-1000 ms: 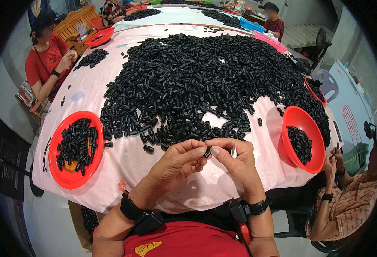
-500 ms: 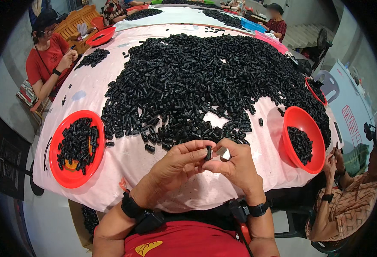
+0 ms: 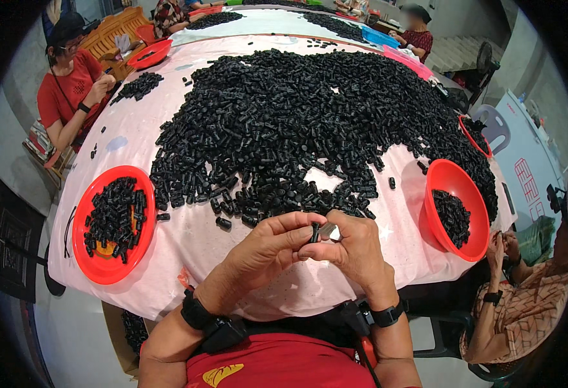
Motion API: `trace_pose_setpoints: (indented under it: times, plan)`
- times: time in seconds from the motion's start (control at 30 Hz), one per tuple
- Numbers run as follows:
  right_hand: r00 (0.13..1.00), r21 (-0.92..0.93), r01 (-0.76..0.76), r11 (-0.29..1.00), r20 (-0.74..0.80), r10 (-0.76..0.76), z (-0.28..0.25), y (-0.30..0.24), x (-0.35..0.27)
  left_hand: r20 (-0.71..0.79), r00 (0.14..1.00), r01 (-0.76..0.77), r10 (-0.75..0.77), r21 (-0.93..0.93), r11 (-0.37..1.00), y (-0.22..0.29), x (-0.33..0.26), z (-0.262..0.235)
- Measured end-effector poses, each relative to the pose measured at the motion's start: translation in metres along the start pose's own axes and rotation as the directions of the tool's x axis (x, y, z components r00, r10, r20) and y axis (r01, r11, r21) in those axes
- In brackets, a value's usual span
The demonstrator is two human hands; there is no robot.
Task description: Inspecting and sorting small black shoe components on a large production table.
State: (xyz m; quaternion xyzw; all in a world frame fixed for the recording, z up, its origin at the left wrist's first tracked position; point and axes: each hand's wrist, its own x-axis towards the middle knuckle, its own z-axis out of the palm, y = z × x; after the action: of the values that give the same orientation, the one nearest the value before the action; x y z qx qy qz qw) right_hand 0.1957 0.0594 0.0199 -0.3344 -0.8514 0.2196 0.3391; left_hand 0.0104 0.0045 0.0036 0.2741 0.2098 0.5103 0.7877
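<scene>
In front of my chest, above the near edge of the table, my two hands meet. My left hand (image 3: 264,249) pinches a small black cylindrical piece (image 3: 314,232) between thumb and fingertips. A small, flat, shiny metal tool, like a blade (image 3: 326,229), is gripped in my right hand (image 3: 360,249), with its end up against the black piece. My fingers hide most of the tool, so its exact kind cannot be made out. Just beyond my hands spreads a large heap of similar black pieces (image 3: 297,123), some lying loose at its near edge.
A red plate (image 3: 84,265) of black pieces stands at left, a tilted red bowl (image 3: 478,246) with more at right. Pink cloth covers the table (image 3: 187,252). One person (image 3: 71,97) sits at far left, another (image 3: 516,310) at near right. A cardboard box (image 3: 116,336) stands below.
My right hand has turned slightly, bringing the metal tool from beside the black piece up against it. My left hand keeps its pinch in nearly the same place.
</scene>
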Motion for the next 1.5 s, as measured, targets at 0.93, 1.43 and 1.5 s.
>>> trace_pose_setpoints:
  times: [0.93, 1.43, 1.5]
  plan:
    - [0.999, 0.212, 0.027, 0.977, -0.046, -0.018, 0.001, 0.000, 0.001, -0.111, 0.994, 0.008, -0.002, 0.048, 0.999, -0.003, 0.001, -0.002]
    - [0.984, 0.599, -0.150, 0.787, 0.011, 0.180, 0.006, -0.011, 0.004, -0.061, 0.998, 0.028, -0.028, 0.001, 1.000, -0.002, 0.003, -0.004]
    - [0.975, 0.636, -0.185, 0.750, 0.022, 0.221, 0.008, -0.008, 0.002, -0.069, 0.996, 0.050, -0.050, -0.005, 0.999, -0.001, 0.001, -0.001]
